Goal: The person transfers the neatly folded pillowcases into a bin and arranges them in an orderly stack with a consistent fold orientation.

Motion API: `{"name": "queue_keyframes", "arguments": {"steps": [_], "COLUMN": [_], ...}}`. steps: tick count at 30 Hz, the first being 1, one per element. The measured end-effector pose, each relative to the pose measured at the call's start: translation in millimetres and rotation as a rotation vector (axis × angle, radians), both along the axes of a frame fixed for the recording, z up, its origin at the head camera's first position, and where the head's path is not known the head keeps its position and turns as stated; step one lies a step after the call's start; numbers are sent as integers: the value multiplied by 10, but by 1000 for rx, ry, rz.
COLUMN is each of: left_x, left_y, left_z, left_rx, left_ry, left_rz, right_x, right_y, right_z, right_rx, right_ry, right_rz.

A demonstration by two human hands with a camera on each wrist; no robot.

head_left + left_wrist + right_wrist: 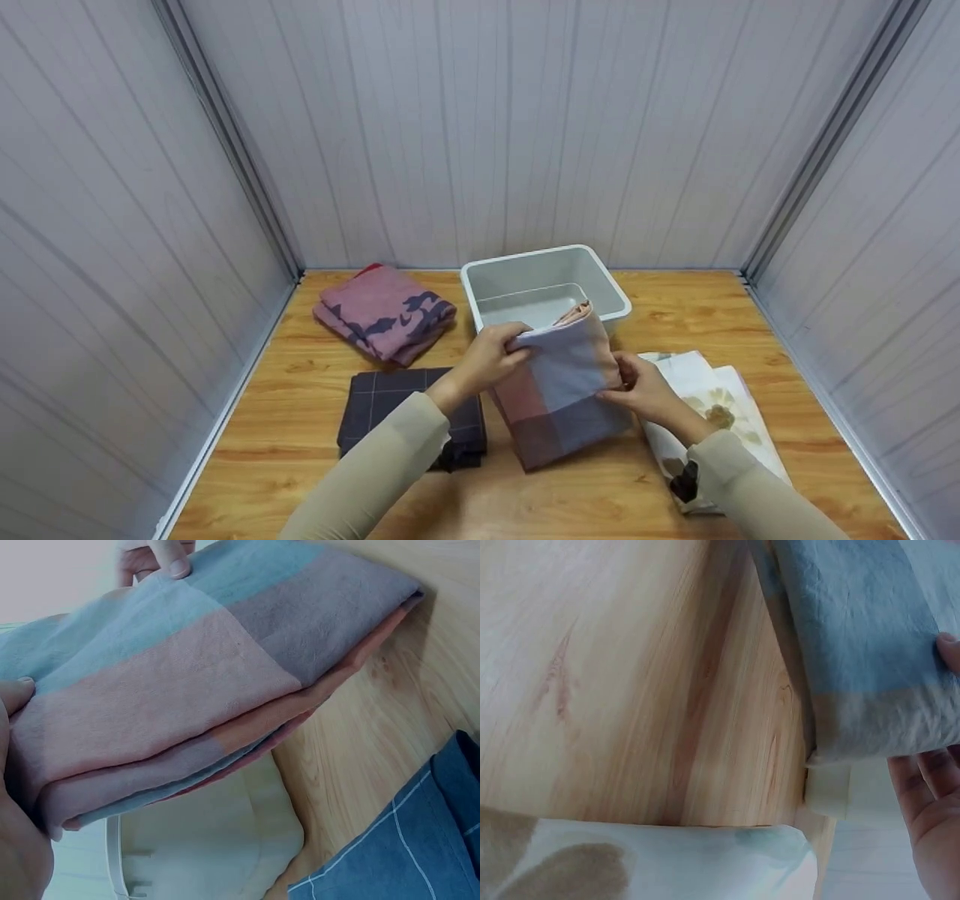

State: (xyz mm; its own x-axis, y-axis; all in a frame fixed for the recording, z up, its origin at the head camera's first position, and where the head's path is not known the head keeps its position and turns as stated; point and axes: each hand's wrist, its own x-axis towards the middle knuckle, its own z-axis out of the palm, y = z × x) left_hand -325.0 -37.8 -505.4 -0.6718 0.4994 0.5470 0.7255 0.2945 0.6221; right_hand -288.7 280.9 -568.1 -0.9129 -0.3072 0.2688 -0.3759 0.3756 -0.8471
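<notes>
Left hand: the left hand (491, 358) is closed on the upper left corner of a folded checked cloth (559, 386), thumb over the top edge, so the folds are kept from slipping apart.
Right hand: the right hand (643, 390) is pinched on the right edge of the same cloth, fingers behind and thumb in front; the bundle is thus steadied from both sides.
Folded checked cloth: held tilted just above the table (585, 487), its upper end raised toward the tub; blue, pink and mauve squares are seen, in several layers.
Tub: a pale plastic tub (487, 279) stands just behind the held cloth, open side up; nothing is seen in the visible part of its inside.
Dark cloth: a dark grid-patterned cloth (382, 405) lies folded flat under the left forearm.
Pink cloth: a pink cloth (382, 311) with dark motifs lies folded at the back left.
Flowered cloth: a white flowered cloth (720, 405) lies beneath the right wrist, less neatly squared than the others.
</notes>
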Motion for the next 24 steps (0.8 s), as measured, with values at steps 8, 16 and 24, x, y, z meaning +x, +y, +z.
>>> {"name": "queue_keyframes", "arguments": {"steps": [8, 16, 24], "left_x": [-32, -43, -16], "left_y": [-52, -113, -202], "left_z": [6, 54, 39], "left_rx": [92, 258, 311], "left_ry": [-50, -167, -246], "left_rz": [37, 58, 121], "right_x": [41, 49, 4], "right_y": [20, 53, 121], "right_z": [-49, -19, 126], "right_rx": [23, 20, -8], "right_ry": [-77, -102, -38], "right_rz": [83, 76, -38]}}
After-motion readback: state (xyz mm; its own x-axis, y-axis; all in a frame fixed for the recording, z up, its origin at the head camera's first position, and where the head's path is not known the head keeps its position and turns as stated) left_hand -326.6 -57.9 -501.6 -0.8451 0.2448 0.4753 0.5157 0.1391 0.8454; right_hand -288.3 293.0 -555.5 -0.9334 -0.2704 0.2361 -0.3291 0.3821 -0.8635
